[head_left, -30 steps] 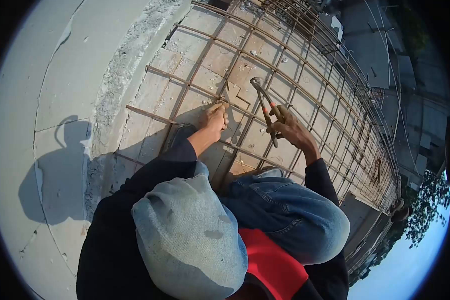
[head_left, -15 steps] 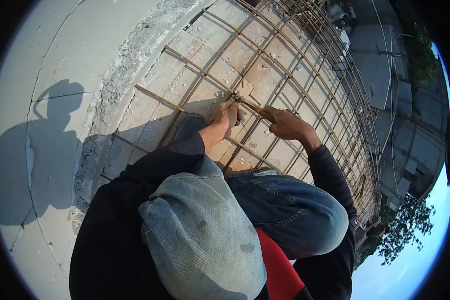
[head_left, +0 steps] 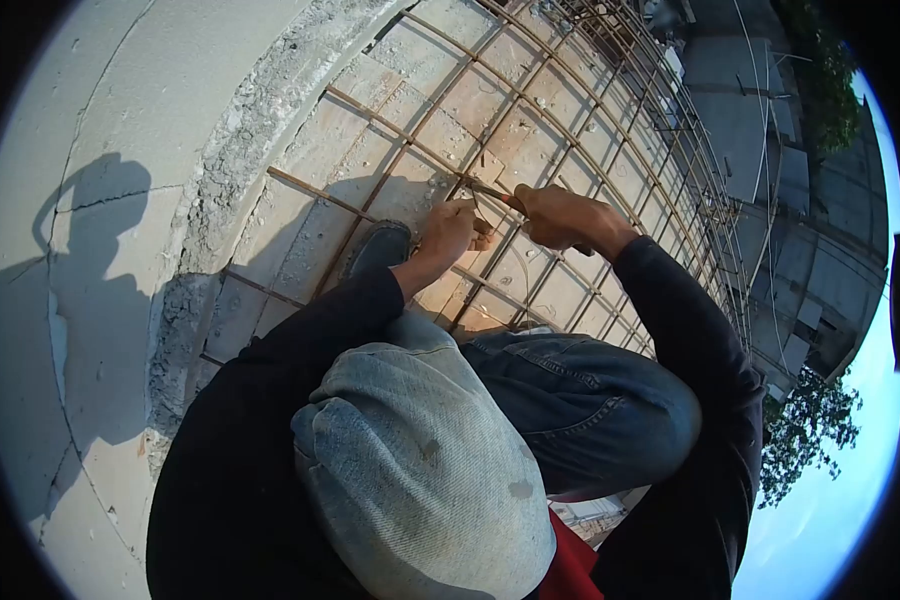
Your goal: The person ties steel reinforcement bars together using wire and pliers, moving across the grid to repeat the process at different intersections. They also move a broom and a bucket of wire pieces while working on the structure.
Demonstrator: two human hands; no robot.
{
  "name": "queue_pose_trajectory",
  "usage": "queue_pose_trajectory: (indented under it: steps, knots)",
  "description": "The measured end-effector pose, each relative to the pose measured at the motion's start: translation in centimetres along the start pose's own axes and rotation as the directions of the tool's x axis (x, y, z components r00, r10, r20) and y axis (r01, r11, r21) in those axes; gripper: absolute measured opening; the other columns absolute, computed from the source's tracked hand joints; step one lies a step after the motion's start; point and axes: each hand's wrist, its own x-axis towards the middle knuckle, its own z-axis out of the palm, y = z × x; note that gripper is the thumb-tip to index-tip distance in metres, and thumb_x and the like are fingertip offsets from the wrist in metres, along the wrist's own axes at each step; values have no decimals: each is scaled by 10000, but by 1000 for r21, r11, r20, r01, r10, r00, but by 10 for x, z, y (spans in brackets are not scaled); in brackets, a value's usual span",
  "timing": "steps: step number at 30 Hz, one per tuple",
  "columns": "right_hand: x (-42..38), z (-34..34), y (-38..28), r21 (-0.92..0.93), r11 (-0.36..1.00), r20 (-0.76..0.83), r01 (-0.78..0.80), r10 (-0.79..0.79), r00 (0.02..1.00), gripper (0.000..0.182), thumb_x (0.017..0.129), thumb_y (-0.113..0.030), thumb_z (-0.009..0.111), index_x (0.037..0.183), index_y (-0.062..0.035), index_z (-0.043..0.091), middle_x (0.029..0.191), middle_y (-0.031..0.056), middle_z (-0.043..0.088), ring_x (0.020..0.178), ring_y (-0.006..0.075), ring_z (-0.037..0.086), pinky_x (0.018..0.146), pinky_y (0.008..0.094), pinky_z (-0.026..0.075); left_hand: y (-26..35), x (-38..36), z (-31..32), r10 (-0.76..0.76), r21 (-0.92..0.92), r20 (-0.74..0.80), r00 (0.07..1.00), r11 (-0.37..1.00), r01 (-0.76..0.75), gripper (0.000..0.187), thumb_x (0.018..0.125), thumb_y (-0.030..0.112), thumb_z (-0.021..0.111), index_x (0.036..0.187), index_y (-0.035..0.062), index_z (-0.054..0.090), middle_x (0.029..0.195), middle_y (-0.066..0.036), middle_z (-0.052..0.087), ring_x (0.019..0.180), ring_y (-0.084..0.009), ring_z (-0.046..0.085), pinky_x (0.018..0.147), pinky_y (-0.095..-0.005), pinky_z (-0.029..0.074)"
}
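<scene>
My right hand [head_left: 568, 218] is closed round the handles of a pair of pincers [head_left: 497, 194]. Their jaws reach left to a crossing of two rusty rebars [head_left: 440, 160]. Just below that crossing is my left hand [head_left: 450, 235], its fingers curled together; what they hold, if anything, I cannot make out. A thin loop of wire [head_left: 523, 262] shows against the boards below my right hand. My dark shoe [head_left: 380, 248] stands beside my left hand, among the bars.
The rebar grid lies over dusty formwork boards [head_left: 370, 85] and stretches to the upper right. Along the left runs a rough concrete edge [head_left: 232, 150] beside a cracked slab [head_left: 100, 300]. My bent knees [head_left: 420, 470] fill the foreground. Grey roofs [head_left: 820, 260] stand beyond on the right.
My right hand has shifted slightly left and up and turned over, with the pincers still in it. My left hand has drawn slightly down from the crossing. My right elbow has swung outward.
</scene>
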Motion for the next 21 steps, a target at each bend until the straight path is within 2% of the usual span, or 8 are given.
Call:
queue_pose_trajectory:
  steps: [2, 3, 6, 9, 13, 16, 17, 21]
  knots:
    - [5, 7, 6, 7, 1000, -10, 9, -9, 1000, 334, 853, -98, 488, 1160, 31, 462, 866, 236, 635, 852, 343, 639, 729, 444, 483, 3, -13, -18, 339, 798, 172, 925, 503, -333, 488, 863, 203, 622, 1292, 25, 472, 932, -174, 595, 886, -310, 624, 801, -405, 512]
    - [7, 14, 9, 29, 999, -17, 23, -22, 1000, 336, 856, -103, 505, 1159, 34, 458, 884, 232, 634, 861, 338, 638, 734, 436, 484, 1, -20, -17, 335, 794, 166, 928, 513, -327, 488, 863, 203, 622, 1292, 25, 472, 932, -174, 595, 886, -310, 624, 801, -405, 512]
    - [16, 8, 21, 26, 998, 15, 51, -51, 999, 359, 850, -131, 554, 1147, 59, 489, 903, 206, 637, 864, 316, 640, 749, 398, 503, 9, -19, 0, 575, 816, 565, 592, -279, -507, 948, 715, 263, 762, 1454, 71, 199, 1343, -209, 322, 1295, -375, 317, 1078, -453, 289]
    - [13, -21, 21, 388, 917, 263, -90, -16, 965, 403, 815, -192, 662, 1097, 66, 535, 874, 182, 634, 774, 242, 677, 604, 351, 593, 10, 1, 36, 720, 659, 607, 337, -219, -720, 861, 684, 279, 774, 1382, 50, 324, 1198, -195, 454, 1152, -364, 462, 982, -442, 387]
    - [17, -39, 23, 459, 883, 241, -96, -20, 970, 502, 777, -349, 739, 1080, 21, 584, 942, 170, 618, 746, 317, 662, 561, 420, 577, 18, 48, 44, 680, 699, 576, 453, -122, -705, 748, 649, 306, 761, 1262, 38, 426, 1057, -169, 521, 1005, -342, 533, 857, -435, 443]
    - [-23, -33, -14, -479, 878, -202, -6, -103, 974, 739, 673, -428, 788, 1174, 34, 505, 1015, 160, 609, 1002, 346, 570, 898, 572, 422, 30, 57, 35, 650, 521, 674, 351, -81, -850, 455, 634, 234, 745, 963, 47, 492, 876, -137, 543, 851, -338, 562, 732, -414, 455]
    - [-23, -12, -11, -760, 619, -432, -195, -258, 865, 477, 788, -338, 662, 1145, -31, 587, 965, 115, 633, 1044, 259, 534, 912, 558, 402, 36, 57, 40, 701, 563, 604, 380, -37, -825, 402, 631, 155, 722, 943, 50, 492, 853, -140, 551, 825, -344, 566, 710, -424, 458]
    - [-5, 4, 16, -653, 724, -575, -221, -285, 767, 331, 814, -190, 588, 1091, -10, 590, 948, 141, 639, 964, 290, 590, 872, 485, 460, 47, 54, 43, 624, 509, 608, 491, 168, -844, 361, 664, 148, 693, 954, 52, 501, 846, -125, 568, 833, -326, 582, 699, -428, 463]
